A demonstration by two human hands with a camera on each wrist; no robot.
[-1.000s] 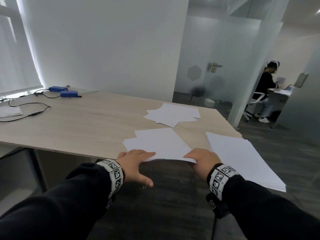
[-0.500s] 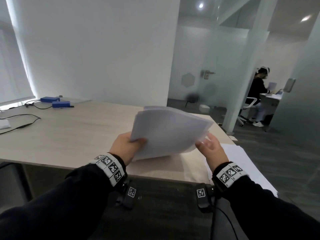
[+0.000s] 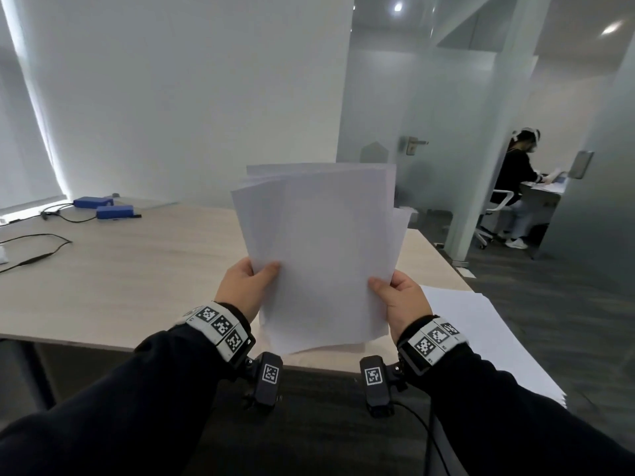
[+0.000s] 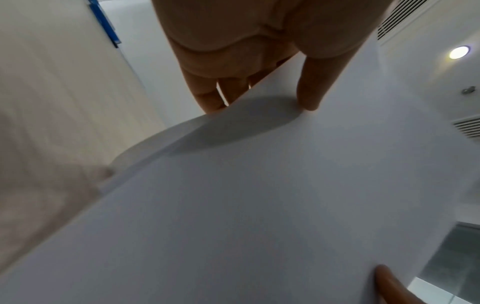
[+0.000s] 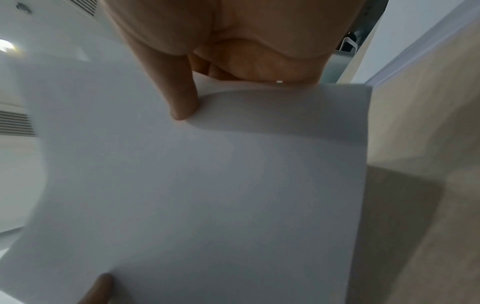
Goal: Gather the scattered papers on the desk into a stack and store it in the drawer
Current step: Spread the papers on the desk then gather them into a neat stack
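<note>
I hold a loose bundle of white papers point(image 3: 323, 255) upright above the near edge of the wooden desk point(image 3: 137, 269). My left hand point(image 3: 249, 286) pinches its left side, thumb on the front and fingers behind. My right hand point(image 3: 395, 297) grips the right side the same way. The sheets are fanned unevenly at the top. In the left wrist view the papers point(image 4: 259, 195) fill the frame under my left hand point(image 4: 262, 96). The right wrist view shows the papers point(image 5: 207, 185) pinched by my right hand point(image 5: 197, 96). A second flat pile of papers point(image 3: 481, 338) lies at the desk's right corner. No drawer is in view.
Two blue boxes point(image 3: 103, 207) and black cables point(image 3: 37, 249) lie at the desk's far left. A glass partition and door point(image 3: 412, 146) stand behind the desk. A seated person point(image 3: 515, 180) works at another desk beyond the glass. Dark carpet lies to the right.
Both hands took the sheets from the desk's near edge, lifted them and tipped them upright. The pile farther back on the desk is now hidden behind the raised bundle.
</note>
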